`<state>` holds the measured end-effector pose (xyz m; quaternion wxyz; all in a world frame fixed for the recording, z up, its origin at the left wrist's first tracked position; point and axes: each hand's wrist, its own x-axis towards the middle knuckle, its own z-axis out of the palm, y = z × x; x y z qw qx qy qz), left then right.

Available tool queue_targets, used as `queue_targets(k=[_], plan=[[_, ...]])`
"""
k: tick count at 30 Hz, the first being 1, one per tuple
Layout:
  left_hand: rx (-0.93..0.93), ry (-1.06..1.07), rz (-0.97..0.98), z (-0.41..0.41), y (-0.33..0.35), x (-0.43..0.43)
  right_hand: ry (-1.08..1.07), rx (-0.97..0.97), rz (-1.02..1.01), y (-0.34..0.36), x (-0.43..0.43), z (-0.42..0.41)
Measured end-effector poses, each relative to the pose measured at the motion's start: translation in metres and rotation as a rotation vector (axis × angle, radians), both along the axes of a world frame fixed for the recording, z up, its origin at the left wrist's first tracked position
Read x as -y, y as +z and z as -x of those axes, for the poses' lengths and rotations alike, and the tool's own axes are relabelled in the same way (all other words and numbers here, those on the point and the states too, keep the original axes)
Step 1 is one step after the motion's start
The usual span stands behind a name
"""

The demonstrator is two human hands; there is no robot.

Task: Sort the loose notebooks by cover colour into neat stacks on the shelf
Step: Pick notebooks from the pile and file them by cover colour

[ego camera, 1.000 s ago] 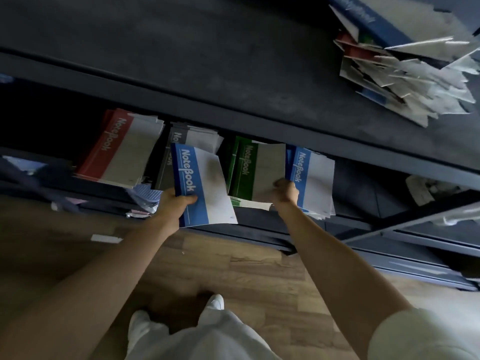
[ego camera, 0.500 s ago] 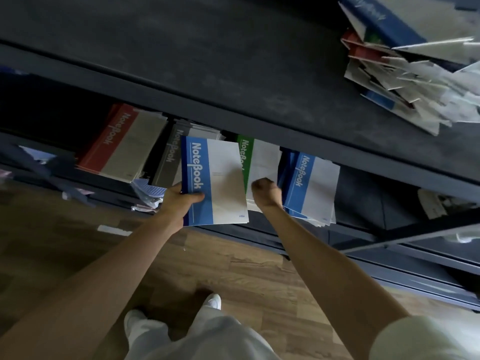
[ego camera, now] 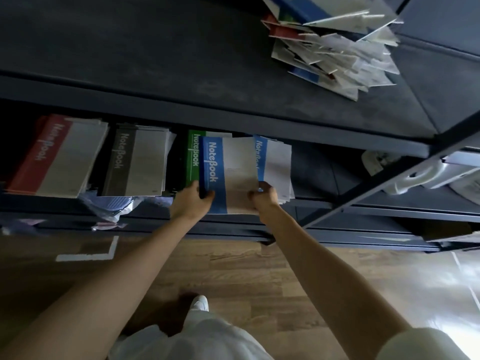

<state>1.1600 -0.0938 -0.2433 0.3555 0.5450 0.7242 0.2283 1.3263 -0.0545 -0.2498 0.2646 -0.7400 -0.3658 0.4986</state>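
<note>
Mid-frame, the thin blue-and-white paper-cover notebook (ego camera: 228, 175) is pinched at its bottom corners by left hand (ego camera: 191, 201) and right hand (ego camera: 265, 197), above the green stack (ego camera: 192, 157). It looks light and floppy, so gripping both edges seems smart.

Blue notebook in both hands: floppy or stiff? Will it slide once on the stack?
Probably light and only mildly floppy: the blue notebook looks thin, yet lies flat while held only at its near edge by the left hand and right hand. Likely slippery: the blue stack to its right sits fanned out.
</note>
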Motion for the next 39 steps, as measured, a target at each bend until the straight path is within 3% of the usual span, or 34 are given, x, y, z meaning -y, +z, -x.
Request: queue_targets(k=[5, 9, 11, 16, 21, 25, 33, 39], plan=[[-0.516, -0.288, 0.046, 0.002, -0.001, 0.0, -0.173, 0.048, -0.018, -0.012, -0.008, -0.038], [-0.718, -0.334, 0.111, 0.012, -0.007, -0.004, -0.317, 0.019, 0.021, -0.021, -0.014, -0.06], [-0.752, -0.334, 0.131, 0.014, -0.009, -0.007, -0.338, 0.011, 0.025, -0.025, -0.018, -0.069], [-0.8, -0.336, 0.131, 0.016, -0.017, -0.008, -0.268, 0.198, -0.024, -0.032, -0.031, -0.076], [-0.869, -0.37, 0.107, 0.022, -0.028, 0.0, -0.097, 0.526, -0.078, -0.041, -0.038, -0.078], [-0.86, -0.368, 0.095, 0.027, -0.028, 0.007, -0.036, 0.553, -0.141, -0.041, -0.028, -0.07], [-0.795, -0.364, 0.039, 0.039, -0.015, 0.041, 0.531, 0.841, -0.018, -0.019, 0.036, -0.031], [-0.762, -0.349, -0.053, 0.056, -0.001, 0.092, 0.694, 0.922, -0.061, 0.0, 0.1, 0.02]])
